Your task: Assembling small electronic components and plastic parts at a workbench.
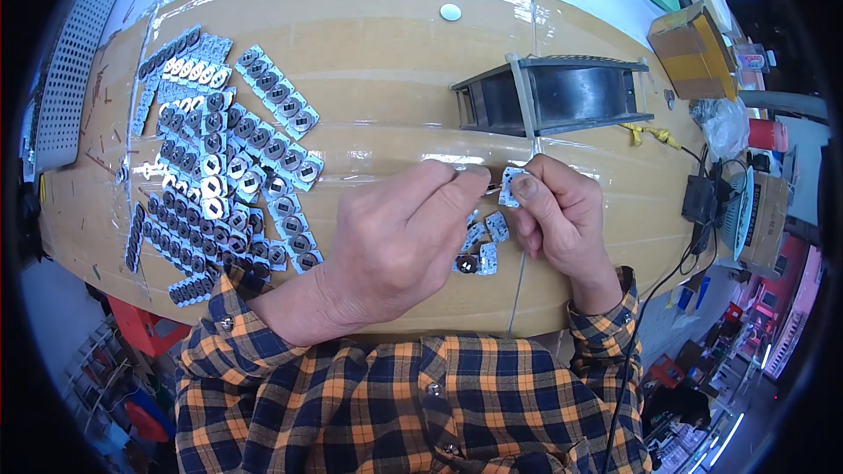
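Note:
My right hand [566, 215] pinches a small light-blue circuit board [510, 187] between thumb and fingers. Close beside it, my left hand [399, 241] is closed, its fingertips pointing at that board. A thin shiny sliver shows between the left fingertips and the board, but what the left hand holds is mostly hidden. Below the two hands lie several loose small boards [488, 258], one with a round dark part on it. Strips of joined boards with round dark parts [277, 92] are heaped on the left of the table, some overlapping.
A black box fan [571, 96] stands beyond my right hand on the cardboard-covered table [378, 61]. A white round disc [450, 12] lies at the far side. A perforated white tray [70, 70] is at the far left; a cardboard box [694, 53] and black adapter [700, 199] with cables are right.

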A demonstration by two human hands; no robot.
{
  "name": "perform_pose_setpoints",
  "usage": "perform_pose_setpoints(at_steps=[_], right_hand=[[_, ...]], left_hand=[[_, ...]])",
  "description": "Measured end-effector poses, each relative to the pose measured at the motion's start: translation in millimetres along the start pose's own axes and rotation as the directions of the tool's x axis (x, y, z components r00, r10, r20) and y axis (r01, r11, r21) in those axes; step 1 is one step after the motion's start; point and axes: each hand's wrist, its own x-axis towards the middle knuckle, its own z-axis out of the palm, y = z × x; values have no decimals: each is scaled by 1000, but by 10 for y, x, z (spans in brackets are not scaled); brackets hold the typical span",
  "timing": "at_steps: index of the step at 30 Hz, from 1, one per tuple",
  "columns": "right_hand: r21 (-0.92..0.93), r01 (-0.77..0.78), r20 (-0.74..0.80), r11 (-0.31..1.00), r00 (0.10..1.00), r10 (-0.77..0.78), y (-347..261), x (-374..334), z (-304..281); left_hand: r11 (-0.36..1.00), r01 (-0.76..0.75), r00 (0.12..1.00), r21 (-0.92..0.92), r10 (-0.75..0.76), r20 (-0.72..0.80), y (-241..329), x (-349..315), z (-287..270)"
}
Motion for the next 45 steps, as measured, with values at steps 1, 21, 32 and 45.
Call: perform_pose_setpoints(at_steps=[1, 21, 32, 45], right_hand=[[2, -1, -1, 1000, 1000, 1, -1, 1, -2], [-105, 75, 43, 992, 997, -71, 12, 16, -54], [96, -102, 6, 990, 995, 101, -11, 46, -48], [19, -50, 31, 999, 998, 49, -34, 52, -56]], left_hand=[[1000, 1, 1000, 0, -1, 2, 4, 3, -3], [999, 23, 998, 27, -24, 62, 39, -7, 11], [999, 34, 999, 4, -34, 18, 1, 4, 23], [999, 38, 999, -11, -38, 16, -42, -12, 51]])
